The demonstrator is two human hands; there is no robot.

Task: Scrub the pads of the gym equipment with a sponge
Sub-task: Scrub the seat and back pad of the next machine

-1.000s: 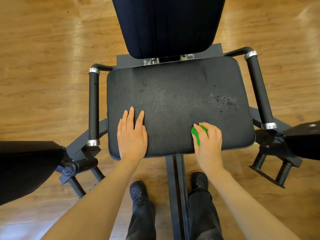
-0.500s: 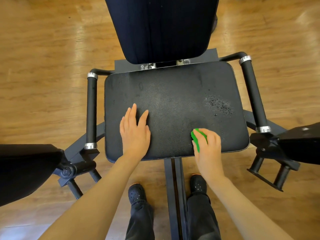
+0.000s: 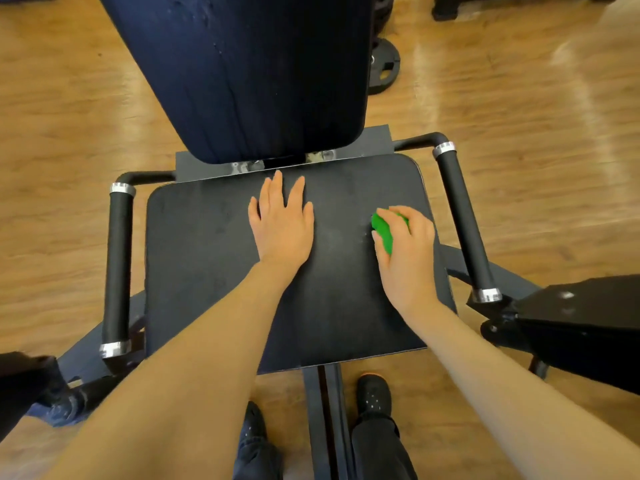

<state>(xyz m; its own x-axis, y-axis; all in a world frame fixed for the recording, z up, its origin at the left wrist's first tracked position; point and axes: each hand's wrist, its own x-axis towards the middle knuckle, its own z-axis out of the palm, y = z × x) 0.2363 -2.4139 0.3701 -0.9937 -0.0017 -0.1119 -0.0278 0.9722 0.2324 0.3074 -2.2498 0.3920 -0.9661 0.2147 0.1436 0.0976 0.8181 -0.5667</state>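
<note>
At the far left a black padded side handle (image 3: 117,271) runs along the edge of the seat pad (image 3: 207,271), which sits on a dark frame over a wooden floor (image 3: 62,133). Near the middle of the pad the left hand (image 3: 282,226) lies flat, its fingers (image 3: 277,185) straight and spread, palm pressing down close to the rear edge just below the upright back pad (image 3: 259,74). To the right, the right hand (image 3: 405,251) grips the green sponge (image 3: 382,232), fingers curled over its top and thumb along its near side, holding it against the seat pad toward the right edge. Beyond it stands the right side handle (image 3: 462,220), and further right a black pad (image 3: 581,323) on another part of the machine. The scrubbing looks to be in progress on the right half of the seat. The risk I judge likeliest is the sponge slipping off the pad's right edge on a wide stroke, knocking knuckles into the handle. The bracing palm could also skid if the surface is wet, and the back pad and left half may go unscrubbed.
</note>
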